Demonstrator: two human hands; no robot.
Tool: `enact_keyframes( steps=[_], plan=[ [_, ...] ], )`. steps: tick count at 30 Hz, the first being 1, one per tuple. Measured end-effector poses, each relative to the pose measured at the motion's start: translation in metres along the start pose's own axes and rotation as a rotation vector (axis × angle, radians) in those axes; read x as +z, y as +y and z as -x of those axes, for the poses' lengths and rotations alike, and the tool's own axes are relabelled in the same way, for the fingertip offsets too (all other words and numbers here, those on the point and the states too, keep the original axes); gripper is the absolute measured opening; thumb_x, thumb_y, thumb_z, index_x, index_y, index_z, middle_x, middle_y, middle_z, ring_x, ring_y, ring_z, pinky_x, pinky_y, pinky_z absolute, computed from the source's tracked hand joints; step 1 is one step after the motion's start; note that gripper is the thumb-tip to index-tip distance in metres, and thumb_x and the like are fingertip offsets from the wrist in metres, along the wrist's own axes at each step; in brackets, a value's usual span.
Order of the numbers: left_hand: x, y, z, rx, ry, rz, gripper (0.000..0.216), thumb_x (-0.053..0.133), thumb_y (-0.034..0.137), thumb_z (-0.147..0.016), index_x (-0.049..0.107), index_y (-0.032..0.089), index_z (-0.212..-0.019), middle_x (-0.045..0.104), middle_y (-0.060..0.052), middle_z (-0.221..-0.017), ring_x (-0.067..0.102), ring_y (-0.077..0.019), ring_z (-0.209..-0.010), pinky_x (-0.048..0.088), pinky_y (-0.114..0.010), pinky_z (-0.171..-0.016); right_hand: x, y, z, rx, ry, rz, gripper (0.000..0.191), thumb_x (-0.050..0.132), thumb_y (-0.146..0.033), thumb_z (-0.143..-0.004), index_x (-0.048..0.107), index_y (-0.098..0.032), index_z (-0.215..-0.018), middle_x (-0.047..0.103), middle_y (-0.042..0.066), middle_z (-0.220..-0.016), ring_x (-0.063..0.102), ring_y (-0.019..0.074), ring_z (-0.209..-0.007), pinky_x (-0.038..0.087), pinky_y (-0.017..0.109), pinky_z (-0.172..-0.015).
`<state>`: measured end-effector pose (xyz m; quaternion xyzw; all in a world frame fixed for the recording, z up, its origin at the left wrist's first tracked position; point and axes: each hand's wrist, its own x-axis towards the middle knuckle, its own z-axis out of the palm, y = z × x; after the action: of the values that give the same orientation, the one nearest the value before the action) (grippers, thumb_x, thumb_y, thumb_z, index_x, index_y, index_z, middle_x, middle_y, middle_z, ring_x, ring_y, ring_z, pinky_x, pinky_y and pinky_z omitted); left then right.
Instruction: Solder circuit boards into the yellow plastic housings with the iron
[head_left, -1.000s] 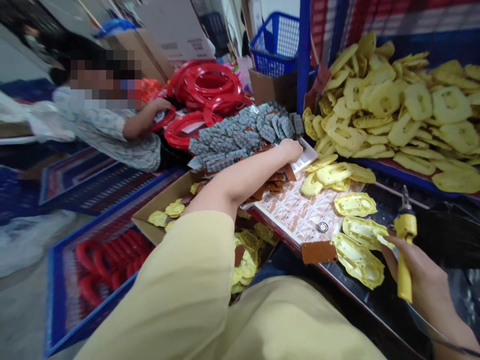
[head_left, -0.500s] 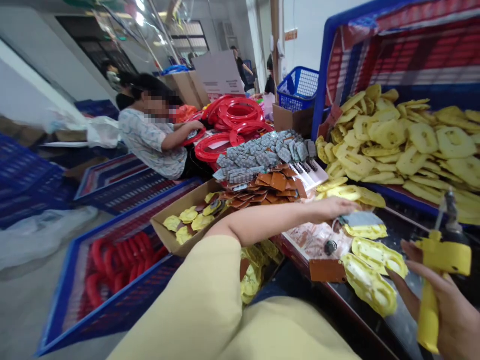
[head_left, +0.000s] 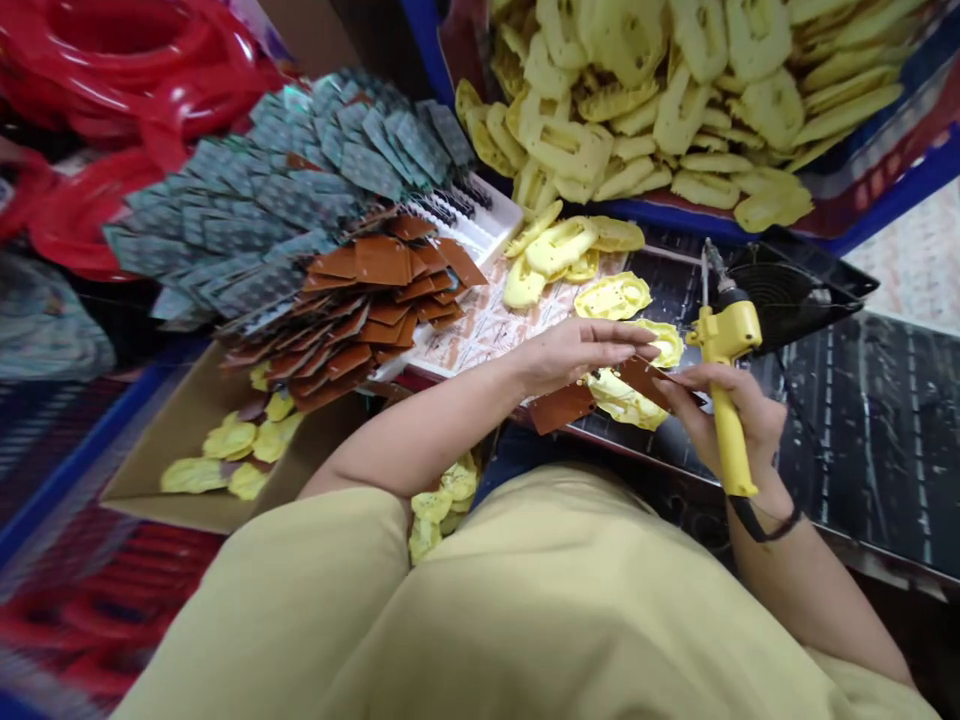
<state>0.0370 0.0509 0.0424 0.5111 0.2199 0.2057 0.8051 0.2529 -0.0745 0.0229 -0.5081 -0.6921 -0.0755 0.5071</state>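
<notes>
My left hand point(head_left: 577, 352) reaches over the table edge, fingers stretched together, pinching a small brown circuit board point(head_left: 643, 376) just above a yellow plastic shell point(head_left: 621, 402). My right hand point(head_left: 724, 415) grips a yellow soldering iron point(head_left: 724, 400) upright, tip pointing away, while its fingertips touch the same board's right end. A second brown board point(head_left: 561, 408) lies at the table edge under my left wrist.
Heaps of grey-green boards point(head_left: 300, 190) and brown boards point(head_left: 367, 290) lie left. Yellow shells fill a blue crate point(head_left: 885, 190) behind; a few lie on printed paper point(head_left: 480, 325). A cardboard box point(head_left: 187, 440), red rings point(head_left: 112, 60) and a black fan point(head_left: 795, 290) surround the black table point(head_left: 862, 420).
My left hand came back from the board heap with a board and met my right hand. The view tipped down; the co-worker is out of view.
</notes>
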Motion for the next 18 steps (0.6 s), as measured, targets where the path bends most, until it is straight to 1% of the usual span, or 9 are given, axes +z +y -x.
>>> enact_keyframes(
  steps=[3, 5, 7, 8, 10, 12, 14, 16, 18],
  plan=[
    [0.007, 0.0, -0.001, 0.011, 0.042, -0.054, 0.05, 0.06, 0.015, -0.082, 0.081, 0.015, -0.127, 0.075, -0.015, -0.147, 0.068, -0.0278, -0.146, 0.05, -0.044, -0.125, 0.003, -0.003, 0.005, 0.046, 0.05, -0.014, 0.015, 0.084, -0.028, -0.096, 0.071, -0.027, -0.101, 0.079, -0.004, -0.085, 0.077, 0.0156, -0.067, 0.064, 0.026, -0.066],
    [0.009, -0.002, -0.002, 0.037, 0.053, -0.102, 0.057, 0.057, 0.014, -0.079, 0.079, 0.014, -0.132, 0.073, -0.015, -0.151, 0.065, -0.0282, -0.149, 0.05, -0.046, -0.127, 0.005, -0.004, 0.008, 0.085, 0.08, -0.024, 0.016, 0.085, -0.029, -0.095, 0.07, -0.027, -0.102, 0.078, -0.004, -0.085, 0.077, 0.0149, -0.068, 0.064, 0.025, -0.066],
    [0.009, -0.006, -0.004, 0.092, 0.067, -0.114, 0.055, 0.064, 0.014, -0.078, 0.079, 0.016, -0.132, 0.074, -0.014, -0.15, 0.066, -0.0285, -0.149, 0.05, -0.044, -0.128, 0.006, -0.005, 0.012, 0.132, 0.121, -0.024, 0.017, 0.085, -0.03, -0.095, 0.07, -0.026, -0.101, 0.078, -0.004, -0.086, 0.077, 0.0152, -0.068, 0.065, 0.026, -0.068],
    [0.01, -0.008, -0.005, 0.115, 0.086, -0.091, 0.05, 0.068, 0.016, -0.081, 0.08, 0.016, -0.13, 0.075, -0.014, -0.149, 0.067, -0.0283, -0.147, 0.05, -0.043, -0.128, 0.007, -0.005, 0.013, 0.152, 0.146, -0.025, 0.018, 0.085, -0.031, -0.095, 0.07, -0.026, -0.101, 0.078, -0.003, -0.087, 0.077, 0.0157, -0.068, 0.066, 0.027, -0.069],
    [0.011, -0.013, -0.006, 0.134, 0.149, -0.005, 0.035, 0.072, 0.024, -0.09, 0.081, 0.018, -0.124, 0.077, -0.013, -0.145, 0.07, -0.0267, -0.143, 0.052, -0.041, -0.126, 0.008, -0.004, 0.016, 0.181, 0.192, -0.031, 0.02, 0.087, -0.032, -0.094, 0.07, -0.026, -0.102, 0.078, -0.003, -0.089, 0.078, 0.0163, -0.069, 0.067, 0.028, -0.07],
    [0.015, -0.017, -0.008, 0.152, 0.22, 0.062, 0.027, 0.072, 0.033, -0.098, 0.083, 0.018, -0.118, 0.08, -0.012, -0.14, 0.074, -0.0244, -0.138, 0.054, -0.039, -0.123, 0.009, -0.003, 0.018, 0.198, 0.214, -0.042, 0.021, 0.088, -0.031, -0.093, 0.071, -0.026, -0.103, 0.078, -0.003, -0.089, 0.079, 0.0167, -0.069, 0.068, 0.028, -0.069],
    [0.021, -0.021, -0.011, 0.207, 0.29, 0.053, 0.025, 0.079, 0.034, -0.096, 0.083, 0.018, -0.116, 0.083, -0.01, -0.134, 0.076, -0.0229, -0.134, 0.054, -0.038, -0.123, 0.011, -0.002, 0.019, 0.206, 0.206, -0.039, 0.021, 0.088, -0.032, -0.093, 0.071, -0.025, -0.104, 0.078, -0.002, -0.087, 0.079, 0.0171, -0.068, 0.068, 0.028, -0.068],
    [0.03, -0.022, -0.014, 0.263, 0.361, 0.012, 0.025, 0.086, 0.032, -0.093, 0.083, 0.018, -0.113, 0.086, -0.008, -0.125, 0.079, -0.0215, -0.127, 0.055, -0.037, -0.121, 0.014, -0.005, 0.021, 0.206, 0.197, -0.022, 0.02, 0.086, -0.033, -0.094, 0.071, -0.025, -0.103, 0.078, -0.002, -0.088, 0.079, 0.0176, -0.068, 0.069, 0.029, -0.068],
    [0.039, -0.022, -0.018, 0.262, 0.416, 0.005, 0.017, 0.084, 0.03, -0.096, 0.083, 0.017, -0.106, 0.088, -0.006, -0.114, 0.082, -0.0192, -0.116, 0.059, -0.035, -0.116, 0.017, -0.01, 0.022, 0.2, 0.189, -0.008, 0.018, 0.085, -0.033, -0.095, 0.07, -0.026, -0.103, 0.079, -0.001, -0.089, 0.079, 0.0175, -0.069, 0.069, 0.029, -0.068]
  ],
)
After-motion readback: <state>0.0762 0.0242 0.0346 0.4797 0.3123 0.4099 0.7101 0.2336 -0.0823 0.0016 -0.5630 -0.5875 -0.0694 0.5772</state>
